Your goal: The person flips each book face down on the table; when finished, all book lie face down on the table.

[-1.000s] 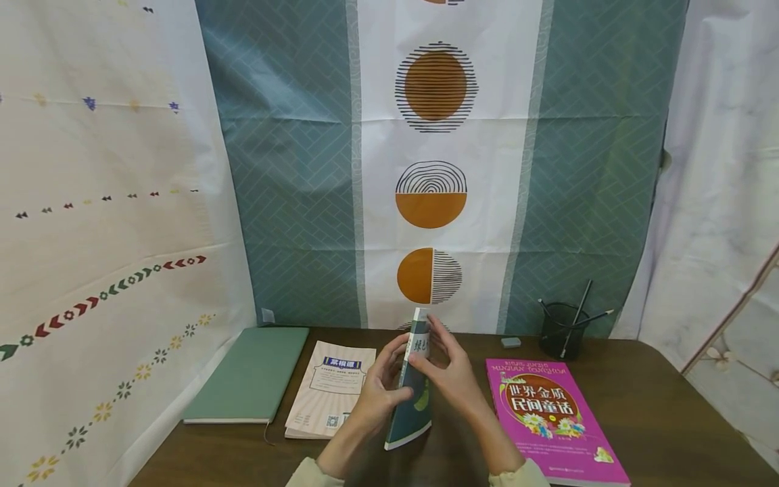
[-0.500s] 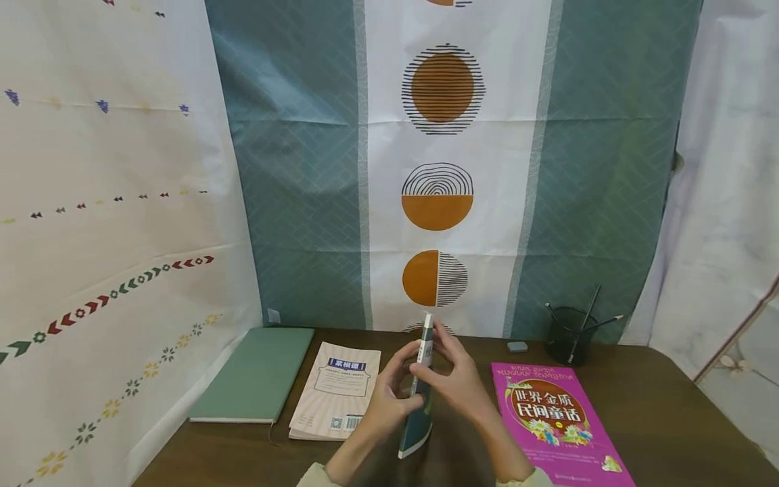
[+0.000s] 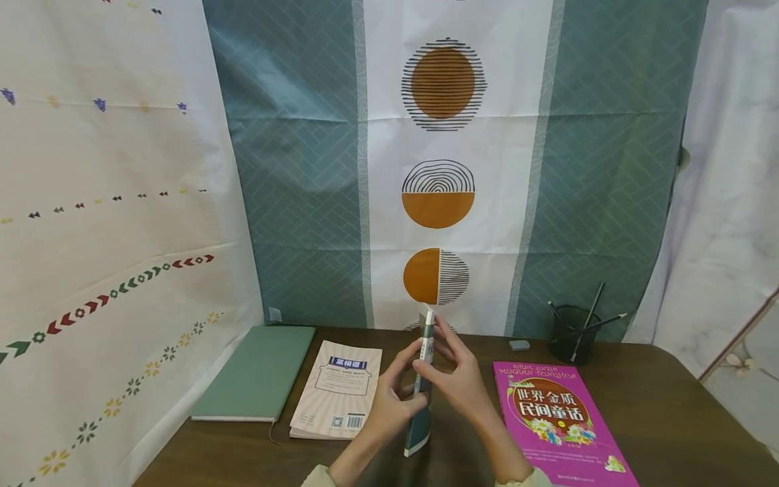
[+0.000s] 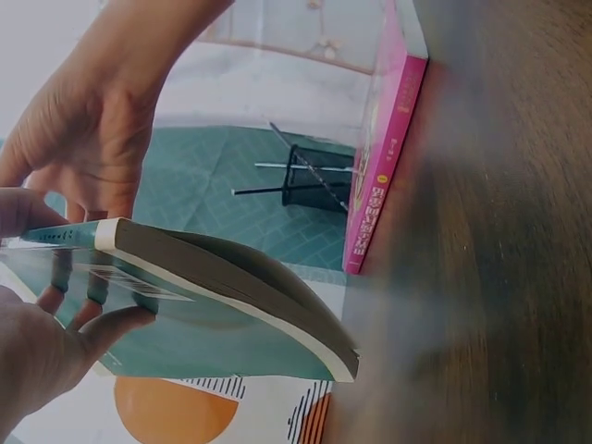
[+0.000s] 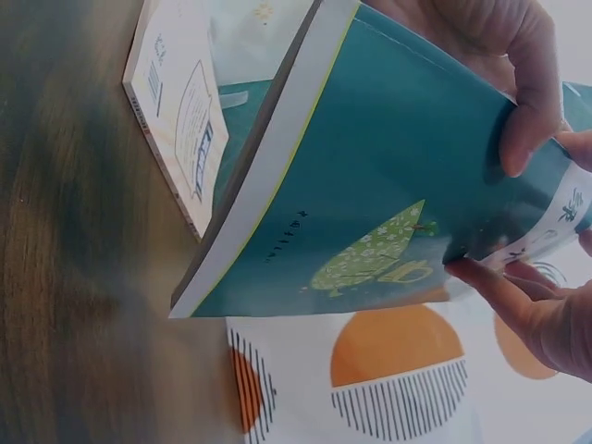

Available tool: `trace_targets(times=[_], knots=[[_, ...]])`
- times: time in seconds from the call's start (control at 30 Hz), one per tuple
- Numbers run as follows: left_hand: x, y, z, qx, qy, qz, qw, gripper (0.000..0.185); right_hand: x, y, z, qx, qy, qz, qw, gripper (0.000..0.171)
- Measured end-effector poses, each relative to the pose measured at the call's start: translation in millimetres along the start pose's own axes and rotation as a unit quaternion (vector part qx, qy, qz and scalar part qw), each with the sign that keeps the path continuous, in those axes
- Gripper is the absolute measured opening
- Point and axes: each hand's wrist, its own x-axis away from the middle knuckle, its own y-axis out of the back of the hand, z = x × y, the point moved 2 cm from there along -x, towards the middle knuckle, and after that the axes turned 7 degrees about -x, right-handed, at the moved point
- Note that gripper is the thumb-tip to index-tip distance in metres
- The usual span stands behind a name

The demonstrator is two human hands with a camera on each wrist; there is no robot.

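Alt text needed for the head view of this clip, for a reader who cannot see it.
Both hands, left hand and right hand, hold a teal book upright on edge on a brown table. A green notebook and a cream book lie to its left, a pink book and a black pen cup to its right.

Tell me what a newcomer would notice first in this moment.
First, the teal paperback book stood on edge at the middle of the brown table, gripped between the left hand and right hand. Next, the bright pink book lying flat to its right. Behind both hangs a curtain with orange circles.
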Motion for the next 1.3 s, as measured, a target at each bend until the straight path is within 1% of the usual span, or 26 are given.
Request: trace_targets(times=[0.27, 0.5, 0.6, 0.73, 0.9, 1.0, 1.17, 1.23, 1.3], knots=[[0.9, -2.0, -1.5, -0.009, -0.009, -0.006, 0.9999, 0.079, 0.2, -0.3, -0.1, 0.010, 0.003, -0.008, 1.000, 0.077], [1.8, -2.0, -1.0, -0.006, -0.014, -0.008, 0.9999, 0.080, 1.4, -4.6, 0.9, 0.004, 0.014, -0.006, 1.000, 0.074], [1.5, -2.6, -0.3, -0.011, -0.028, -0.007, 0.9995, 0.080, 2.1, -5.8, 1.7, 0.000, 0.020, -0.009, 1.000, 0.072], [1.0, -4.8, 0.3, -0.020, -0.056, -0.008, 0.9982, 0.080, 3.5, -7.1, 1.3, -0.007, 0.029, -0.021, 0.999, 0.069], [2.3, -8.5, 0.8, -0.037, -0.069, -0.006, 0.9969, 0.077, 6.6, -8.2, -1.0, -0.006, 0.044, -0.045, 0.998, 0.066], [4.2, -9.7, 1.0, -0.056, -0.063, -0.002, 0.9965, 0.073, 8.5, -7.9, -1.5, 0.006, 0.049, -0.060, 0.997, 0.065], [5.1, -8.1, 3.5, -0.076, -0.038, 0.009, 0.9964, 0.071, 8.6, -5.5, -0.6, 0.039, 0.060, -0.076, 0.995, 0.065], [4.9, -6.8, 5.3, -0.079, -0.030, 0.015, 0.9963, 0.067, 7.0, -3.5, 0.0, 0.042, 0.065, -0.082, 0.994, 0.063], [4.3, -5.7, 6.8, -0.084, -0.033, 0.018, 0.9958, 0.061, 5.1, -1.1, 0.9, 0.033, 0.071, -0.086, 0.993, 0.062]])
